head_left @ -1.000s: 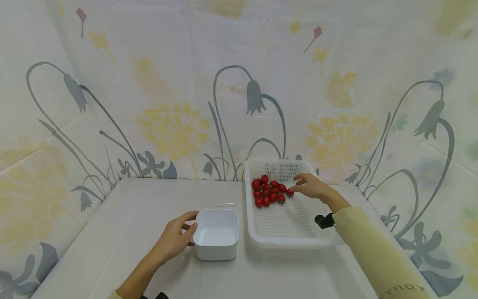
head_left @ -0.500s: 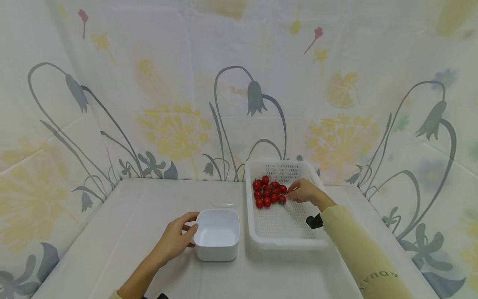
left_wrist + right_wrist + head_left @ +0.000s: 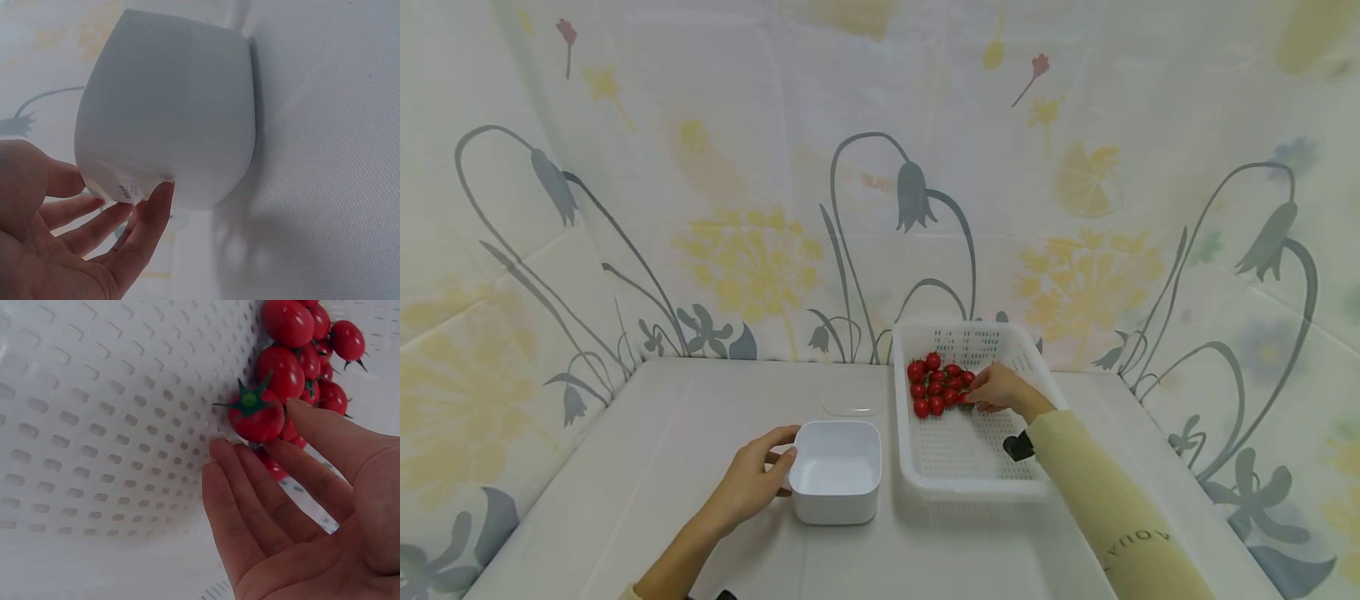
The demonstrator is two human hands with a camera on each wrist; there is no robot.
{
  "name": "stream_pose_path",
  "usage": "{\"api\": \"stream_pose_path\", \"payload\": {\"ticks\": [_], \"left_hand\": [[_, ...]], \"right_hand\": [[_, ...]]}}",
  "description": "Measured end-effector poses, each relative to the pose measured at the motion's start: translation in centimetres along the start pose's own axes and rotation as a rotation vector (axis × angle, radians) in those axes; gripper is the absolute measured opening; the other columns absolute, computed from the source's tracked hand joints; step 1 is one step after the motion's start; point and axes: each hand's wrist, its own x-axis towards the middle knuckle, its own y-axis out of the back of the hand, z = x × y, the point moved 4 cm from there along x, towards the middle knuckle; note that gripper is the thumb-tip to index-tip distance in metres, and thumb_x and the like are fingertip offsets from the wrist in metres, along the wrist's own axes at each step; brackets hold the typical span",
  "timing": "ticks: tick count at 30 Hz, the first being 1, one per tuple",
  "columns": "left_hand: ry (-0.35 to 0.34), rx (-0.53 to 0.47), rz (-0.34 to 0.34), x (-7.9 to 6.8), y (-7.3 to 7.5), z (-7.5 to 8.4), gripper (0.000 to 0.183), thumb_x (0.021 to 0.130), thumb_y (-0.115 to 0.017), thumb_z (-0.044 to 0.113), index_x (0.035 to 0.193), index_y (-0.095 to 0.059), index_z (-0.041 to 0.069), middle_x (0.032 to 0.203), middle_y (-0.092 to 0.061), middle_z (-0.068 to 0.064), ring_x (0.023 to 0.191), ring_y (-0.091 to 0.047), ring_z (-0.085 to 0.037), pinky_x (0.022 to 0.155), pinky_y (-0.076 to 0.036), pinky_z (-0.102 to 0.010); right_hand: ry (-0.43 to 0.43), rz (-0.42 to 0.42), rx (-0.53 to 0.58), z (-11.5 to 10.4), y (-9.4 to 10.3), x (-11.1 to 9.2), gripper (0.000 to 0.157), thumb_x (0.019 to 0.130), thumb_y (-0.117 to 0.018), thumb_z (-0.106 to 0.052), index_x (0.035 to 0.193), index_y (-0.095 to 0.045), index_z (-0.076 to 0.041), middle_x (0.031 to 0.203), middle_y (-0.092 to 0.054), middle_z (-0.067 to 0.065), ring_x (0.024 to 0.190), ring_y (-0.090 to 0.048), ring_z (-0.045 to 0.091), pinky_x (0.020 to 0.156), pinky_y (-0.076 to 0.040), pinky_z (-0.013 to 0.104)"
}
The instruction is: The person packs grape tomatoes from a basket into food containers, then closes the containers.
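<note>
My left hand (image 3: pixel 758 475) steadies a small white square box (image 3: pixel 837 506), thumb at its rim and curled fingers along its left side. The left wrist view shows the fingertips of that hand (image 3: pixel 94 231) against the box (image 3: pixel 181 106). Inside a white perforated basket (image 3: pixel 970 487), my right hand (image 3: pixel 1003 390) reaches to the right edge of a cluster of cherry tomatoes (image 3: pixel 936 388). In the right wrist view, the thumb and fairly straight fingers of this hand (image 3: pixel 300 512) lie close around a cherry tomato (image 3: pixel 259 419) with a green calyx. Any tomatoes behind the fingers are hidden.
A clear, thin-edged lid-like piece (image 3: pixel 852 410) lies flat behind the box. Both containers stand on a white-covered table (image 3: pixel 662 433), the basket to the right of the box. A flower-printed sheet (image 3: pixel 880 183) hangs behind and at the sides.
My right hand has moved left and slightly down to the cluster's edge. A tomato seen at its fingertips earlier is now hidden by the hand. The left hand and box stay put.
</note>
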Motion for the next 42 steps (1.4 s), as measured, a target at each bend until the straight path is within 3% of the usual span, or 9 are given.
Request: {"api": "stream_pose_path", "payload": {"ticks": [9, 22, 34, 42], "left_hand": [[0.002, 0.0, 0.002, 0.0, -0.2, -0.2, 0.037, 0.103, -0.058, 0.006, 0.139, -0.059, 0.005, 0.14, -0.059, -0.018, 0.102, -0.067, -0.026, 0.062, -0.063, -0.031], [-0.01, -0.005, -0.005, 0.0, -0.4, 0.1, 0.036, 0.103, -0.058, 0.007, 0.138, -0.059, 0.005, 0.138, -0.059, -0.02, 0.101, -0.066, -0.026, 0.062, -0.063, -0.032], [0.019, 0.012, -0.001, 0.1, -0.2, 0.0, 0.034, 0.103, -0.056, 0.006, 0.137, -0.06, 0.008, 0.141, -0.058, -0.019, 0.104, -0.066, -0.029, 0.065, -0.064, -0.033], [0.029, 0.013, 0.002, 0.1, -0.2, 0.0, 0.035, 0.103, -0.057, 0.006, 0.138, -0.06, 0.007, 0.141, -0.058, -0.019, 0.103, -0.066, -0.028, 0.065, -0.063, -0.033]], "right_hand": [[-0.023, -0.003, -0.06, -0.1, -0.9, 0.3, 0.016, 0.089, -0.076, -0.006, 0.099, -0.074, 0.006, 0.091, -0.072, 0.012, 0.075, -0.067, 0.018, 0.072, -0.064, 0.036], [-0.002, -0.062, -0.023, -0.5, -1.0, -0.6, 0.014, 0.087, -0.076, -0.001, 0.096, -0.072, 0.009, 0.094, -0.072, 0.015, 0.078, -0.07, 0.019, 0.073, -0.064, 0.036], [0.065, -0.183, 0.206, -2.1, -0.6, -1.8, 0.023, 0.093, -0.07, -0.002, 0.11, -0.067, 0.013, 0.101, -0.07, 0.014, 0.082, -0.07, 0.016, 0.086, -0.062, 0.039], [0.111, -0.246, 0.269, -3.2, -0.2, -3.0, 0.022, 0.097, -0.065, -0.004, 0.111, -0.065, 0.013, 0.105, -0.071, 0.017, 0.093, -0.072, 0.021, 0.093, -0.06, 0.041]]}}
